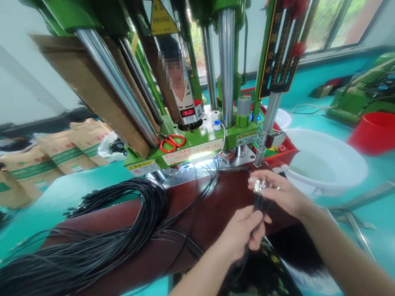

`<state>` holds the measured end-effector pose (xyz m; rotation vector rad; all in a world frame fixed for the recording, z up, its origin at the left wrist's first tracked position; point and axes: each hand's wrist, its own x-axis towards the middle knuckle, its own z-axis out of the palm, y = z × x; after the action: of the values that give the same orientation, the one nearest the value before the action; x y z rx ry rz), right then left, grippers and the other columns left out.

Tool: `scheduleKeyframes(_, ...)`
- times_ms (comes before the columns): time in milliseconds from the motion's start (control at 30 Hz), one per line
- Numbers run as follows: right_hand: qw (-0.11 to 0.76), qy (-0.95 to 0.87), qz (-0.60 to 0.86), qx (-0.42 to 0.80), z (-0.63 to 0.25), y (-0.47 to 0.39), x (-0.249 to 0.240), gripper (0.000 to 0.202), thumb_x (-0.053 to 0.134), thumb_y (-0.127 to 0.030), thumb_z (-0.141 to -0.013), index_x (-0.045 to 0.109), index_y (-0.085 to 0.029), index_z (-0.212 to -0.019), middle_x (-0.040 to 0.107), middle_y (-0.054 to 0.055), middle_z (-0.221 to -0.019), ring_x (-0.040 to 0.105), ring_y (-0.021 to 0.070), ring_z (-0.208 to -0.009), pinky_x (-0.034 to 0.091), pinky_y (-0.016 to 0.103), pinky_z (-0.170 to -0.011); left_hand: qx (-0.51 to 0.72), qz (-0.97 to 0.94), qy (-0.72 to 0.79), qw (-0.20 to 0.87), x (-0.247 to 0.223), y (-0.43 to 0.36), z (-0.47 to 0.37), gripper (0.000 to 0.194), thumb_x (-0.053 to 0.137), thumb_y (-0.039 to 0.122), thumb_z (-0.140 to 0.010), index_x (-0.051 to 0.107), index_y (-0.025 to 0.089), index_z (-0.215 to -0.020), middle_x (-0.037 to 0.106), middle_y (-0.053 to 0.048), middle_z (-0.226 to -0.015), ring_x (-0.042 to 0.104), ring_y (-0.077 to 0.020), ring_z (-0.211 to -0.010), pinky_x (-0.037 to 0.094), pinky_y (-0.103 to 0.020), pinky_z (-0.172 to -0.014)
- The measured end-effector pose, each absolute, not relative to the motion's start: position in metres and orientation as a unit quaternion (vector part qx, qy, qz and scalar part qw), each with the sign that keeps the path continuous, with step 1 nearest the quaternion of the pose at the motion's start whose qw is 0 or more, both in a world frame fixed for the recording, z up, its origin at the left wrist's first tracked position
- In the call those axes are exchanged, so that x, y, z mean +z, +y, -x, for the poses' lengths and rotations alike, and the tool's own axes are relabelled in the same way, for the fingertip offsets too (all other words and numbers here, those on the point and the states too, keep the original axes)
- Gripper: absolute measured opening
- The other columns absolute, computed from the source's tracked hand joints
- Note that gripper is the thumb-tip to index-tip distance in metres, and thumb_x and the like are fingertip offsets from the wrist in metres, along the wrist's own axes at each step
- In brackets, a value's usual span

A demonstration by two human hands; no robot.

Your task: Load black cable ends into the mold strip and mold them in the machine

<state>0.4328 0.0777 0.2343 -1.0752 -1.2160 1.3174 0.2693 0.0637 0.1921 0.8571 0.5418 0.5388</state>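
Observation:
My left hand (244, 232) is closed round a bunch of thin black cables (259, 204) in front of the press. At the top of the bunch, my right hand (282, 191) has its fingers curled about the shiny metal cable connectors (259, 185). Blur hides how many connectors there are. To the left, a large bundle of black cables (147, 208) lies looped over the dark red table (214, 211). A few single cables run from the press's lit work area toward that bundle.
A green press (191, 155) with steel columns stands ahead. Red-handled scissors (172, 142) rest on its ledge. Right of it are a red tray (290, 146), a white tub (327, 158) and a red bucket (384, 132). Paper sacks (61, 151) line the left.

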Motion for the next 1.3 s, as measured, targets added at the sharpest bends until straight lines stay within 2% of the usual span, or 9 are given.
scheduleKeyframes(100, 0.465, -0.560, 0.406, 0.553, -0.440, 0.091, 0.254, 0.037, 0.056, -0.033, -0.081, 0.055, -0.027, -0.118, 0.056, 0.003, -0.123, 0.046, 0.0210, -0.118, 0.033, 0.039, -0.100, 0.240, -0.416, 0.290, 0.828, 0.191, 0.063, -0.273, 0.034, 0.057, 0.046, -0.075, 0.055, 0.012, -0.076, 0.043, 0.006, -0.044, 0.031, -0.0025, -0.030, 0.021, -0.017, -0.032)
scheduleKeyframes(233, 0.252, -0.685, 0.439, 0.523, -0.436, 0.102, 0.264, 0.035, 0.043, -0.039, -0.088, 0.060, -0.025, -0.115, 0.055, 0.002, -0.126, 0.045, 0.0209, -0.119, 0.027, 0.039, -0.105, 0.258, -0.393, 0.296, 0.832, 0.192, 0.066, -0.281, 0.036, 0.056, 0.048, -0.076, 0.053, 0.012, -0.077, 0.048, 0.003, -0.047, 0.038, -0.0052, -0.031, 0.024, -0.017, -0.031)
scheduleKeyframes(300, 0.207, -0.717, 0.428, 0.509, -0.431, 0.104, 0.257, 0.038, 0.041, -0.042, -0.088, 0.057, -0.025, -0.119, 0.055, 0.002, -0.126, 0.047, 0.0212, -0.116, 0.031, 0.040, -0.102, 0.278, -0.378, 0.300, 0.831, 0.192, 0.069, -0.285, 0.038, 0.055, 0.050, -0.076, 0.052, 0.012, -0.077, 0.049, 0.003, -0.047, 0.040, -0.0062, -0.030, 0.025, -0.018, -0.030)
scheduleKeyframes(500, 0.194, -0.742, 0.387, 0.512, -0.422, 0.102, 0.233, 0.038, 0.041, -0.037, -0.089, 0.054, -0.025, -0.122, 0.053, 0.002, -0.127, 0.047, 0.0187, -0.118, 0.032, 0.038, -0.102, 0.246, -0.313, 0.320, 0.860, 0.189, 0.071, -0.291, 0.041, 0.059, 0.050, -0.071, 0.051, 0.010, -0.075, 0.056, -0.003, -0.055, 0.053, -0.0123, -0.041, 0.041, -0.024, -0.039)
scheduleKeyframes(667, 0.281, -0.687, 0.381, 0.551, -0.414, 0.115, 0.227, 0.037, 0.038, -0.036, -0.090, 0.057, -0.019, -0.118, 0.059, 0.006, -0.120, 0.053, 0.0189, -0.111, 0.039, 0.038, -0.097, 0.309, -0.268, 0.313, 0.857, 0.188, 0.074, -0.284, 0.039, 0.068, 0.045, -0.065, 0.046, 0.014, -0.074, 0.040, 0.008, -0.048, 0.030, -0.0009, -0.034, 0.018, -0.015, -0.035)
scheduleKeyframes(833, 0.206, -0.749, 0.598, 0.198, -0.417, 0.160, 0.204, 0.036, 0.039, -0.020, -0.087, 0.051, -0.014, -0.121, 0.053, 0.011, -0.126, 0.047, 0.0212, -0.117, 0.033, 0.036, -0.101, 0.409, -0.304, 0.377, 0.774, 0.178, 0.082, -0.269, 0.044, 0.065, 0.054, -0.064, 0.043, 0.016, -0.074, 0.033, 0.011, -0.047, 0.023, 0.0003, -0.034, 0.013, -0.015, -0.035)
scheduleKeyframes(967, 0.128, -0.762, 0.621, 0.129, -0.414, 0.180, 0.184, 0.039, 0.037, -0.003, -0.077, 0.053, -0.007, -0.112, 0.051, 0.021, -0.121, 0.042, 0.0308, -0.118, 0.028, 0.045, -0.099, 0.429, -0.317, 0.395, 0.748, 0.173, 0.083, -0.261, 0.045, 0.062, 0.057, -0.066, 0.040, 0.018, -0.074, 0.029, 0.012, -0.046, 0.021, 0.0000, -0.034, 0.012, -0.015, -0.034)
scheduleKeyframes(1100, 0.064, -0.769, 0.620, 0.143, -0.404, 0.175, 0.187, 0.024, 0.046, -0.005, -0.069, 0.054, -0.011, -0.090, 0.057, 0.021, -0.104, 0.051, 0.0356, -0.102, 0.037, 0.046, -0.085, 0.442, -0.326, 0.398, 0.735, 0.173, 0.082, -0.256, 0.043, 0.058, 0.056, -0.070, 0.039, 0.019, -0.076, 0.028, 0.012, -0.047, 0.020, -0.0001, -0.034, 0.013, -0.014, -0.033)
scheduleKeyframes(1300, 0.020, -0.730, 0.613, 0.301, -0.405, 0.132, 0.204, 0.003, 0.041, -0.018, -0.075, 0.044, -0.019, -0.074, 0.057, 0.001, -0.061, 0.056, 0.0144, -0.050, 0.042, 0.025, -0.048, 0.428, -0.328, 0.401, 0.740, 0.170, 0.076, -0.244, 0.036, 0.059, 0.048, -0.072, 0.037, 0.021, -0.082, 0.030, 0.012, -0.048, 0.022, -0.0011, -0.035, 0.015, -0.014, -0.033)
